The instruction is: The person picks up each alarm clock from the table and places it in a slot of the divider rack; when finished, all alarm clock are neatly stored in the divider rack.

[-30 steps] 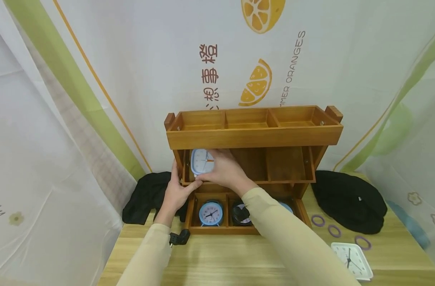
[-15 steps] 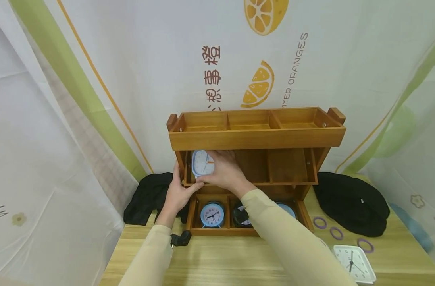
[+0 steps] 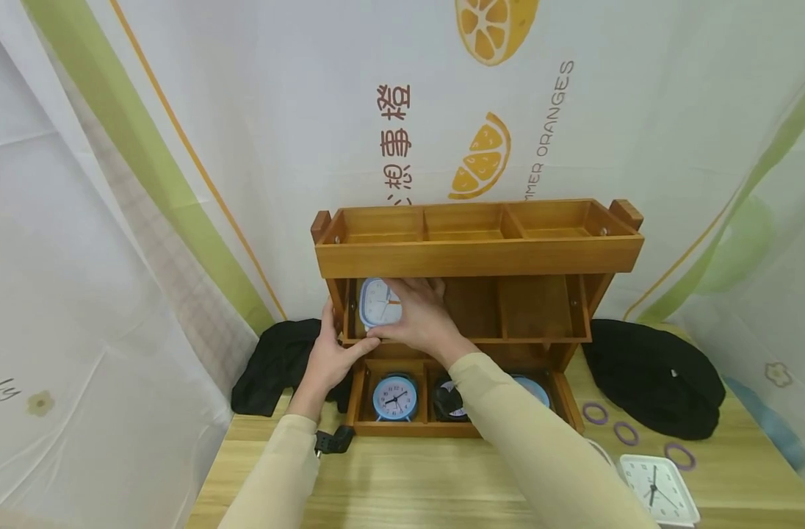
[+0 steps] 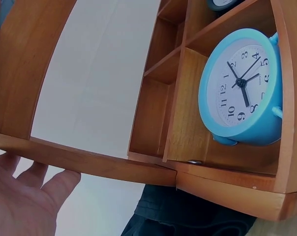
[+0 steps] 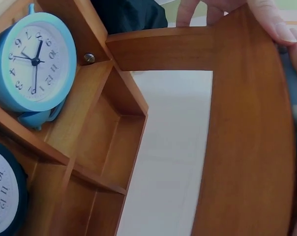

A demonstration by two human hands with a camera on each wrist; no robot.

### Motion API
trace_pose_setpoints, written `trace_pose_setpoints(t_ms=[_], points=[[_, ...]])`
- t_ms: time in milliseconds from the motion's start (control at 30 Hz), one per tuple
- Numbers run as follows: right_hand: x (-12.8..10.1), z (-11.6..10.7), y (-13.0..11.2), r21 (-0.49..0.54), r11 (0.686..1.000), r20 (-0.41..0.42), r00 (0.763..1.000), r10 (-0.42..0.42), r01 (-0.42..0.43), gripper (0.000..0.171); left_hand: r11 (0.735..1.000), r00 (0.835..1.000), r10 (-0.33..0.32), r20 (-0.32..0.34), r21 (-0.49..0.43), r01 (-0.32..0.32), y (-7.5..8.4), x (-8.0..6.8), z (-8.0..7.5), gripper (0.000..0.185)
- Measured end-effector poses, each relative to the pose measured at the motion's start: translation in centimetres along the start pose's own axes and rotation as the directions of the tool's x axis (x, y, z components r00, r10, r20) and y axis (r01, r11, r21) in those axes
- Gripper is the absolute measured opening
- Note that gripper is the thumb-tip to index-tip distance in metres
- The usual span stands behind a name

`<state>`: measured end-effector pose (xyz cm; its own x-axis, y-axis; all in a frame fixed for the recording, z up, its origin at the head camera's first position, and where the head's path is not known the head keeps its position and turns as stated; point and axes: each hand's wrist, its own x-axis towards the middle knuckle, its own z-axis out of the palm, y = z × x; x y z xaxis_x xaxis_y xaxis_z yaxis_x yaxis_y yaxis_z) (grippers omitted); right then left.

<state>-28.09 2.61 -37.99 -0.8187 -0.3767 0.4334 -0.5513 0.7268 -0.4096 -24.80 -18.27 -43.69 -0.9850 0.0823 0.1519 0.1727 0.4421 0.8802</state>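
In the head view, a square alarm clock (image 3: 378,303) with a pale blue rim stands in the left compartment of the middle tier of a wooden tiered organizer (image 3: 478,257). My right hand (image 3: 421,319) holds this clock by its right side, covering part of the dial. At the organizer's left end, my left hand (image 3: 330,360) grips the side, thumb at the tier's front edge and fingers along the outer face. Below, a round blue alarm clock (image 3: 394,397) sits in the bottom tier's left compartment. Beside it is a black clock (image 3: 447,400), partly hidden by my right sleeve.
A blue clock (image 3: 532,389) shows behind my right forearm in the bottom tier. On the table's right lie a white square clock (image 3: 660,488), purple rings (image 3: 626,433) and a black cloth (image 3: 654,378). More black cloth (image 3: 270,367) lies left. A printed curtain (image 3: 277,110) hangs behind.
The square clock has shifted slightly to the right in its compartment, with my right hand still holding it. My left hand stays on the organizer's side. The head view has drifted a little.
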Motion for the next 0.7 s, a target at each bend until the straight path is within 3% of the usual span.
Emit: trace_pose_setpoints(t_ms=[200,700], points=[[-0.2,0.3,0.3,-0.037,0.999,0.034,0.999,-0.019,0.02,0.095,1.0,1.0,0.0,0.007,-0.003,0.0,-0.1,0.0,-0.1,0.118],[-1.2,-0.4,0.8,-0.013,0.998,0.086,0.995,-0.056,0.057,0.086,1.0,1.0,0.016,0.002,0.002,-0.016,0.0,-0.1,0.0,0.117]])
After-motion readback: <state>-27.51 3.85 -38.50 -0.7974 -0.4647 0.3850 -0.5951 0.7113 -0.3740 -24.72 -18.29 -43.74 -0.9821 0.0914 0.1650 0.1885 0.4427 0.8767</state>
